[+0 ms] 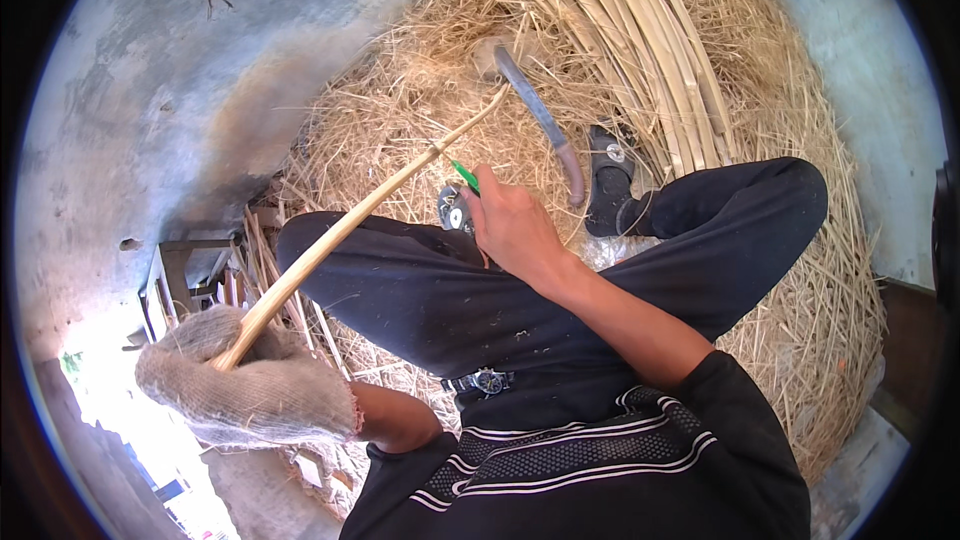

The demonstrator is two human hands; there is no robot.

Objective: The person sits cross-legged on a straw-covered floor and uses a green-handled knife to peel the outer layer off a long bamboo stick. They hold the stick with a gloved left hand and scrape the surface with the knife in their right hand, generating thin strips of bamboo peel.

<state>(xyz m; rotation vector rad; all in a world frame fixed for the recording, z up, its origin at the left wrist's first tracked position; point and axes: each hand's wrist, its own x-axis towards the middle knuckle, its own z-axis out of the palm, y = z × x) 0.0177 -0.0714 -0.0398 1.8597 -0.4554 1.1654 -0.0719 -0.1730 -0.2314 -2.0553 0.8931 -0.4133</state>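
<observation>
My left hand (255,380), in a worn greyish knitted glove, is closed round the thick end of a long pale strip of split bamboo or wood (340,232). The strip slants up and away to the right over my left thigh, and its thin far end lies near a curved blade. My right hand (510,225) is bare and closed on a small green-handled tool (466,176). That tool points at the strip, close to its upper half. Its tip is too small to make out, so I cannot tell whether it touches.
A machete (538,110) with a brown handle lies on the straw-like shavings (380,140) before my feet. A bundle of long pale strips (650,40) lies beyond my right foot. Bluish-grey walls (230,60) stand left and right. A wristwatch (488,381) rests at my lap.
</observation>
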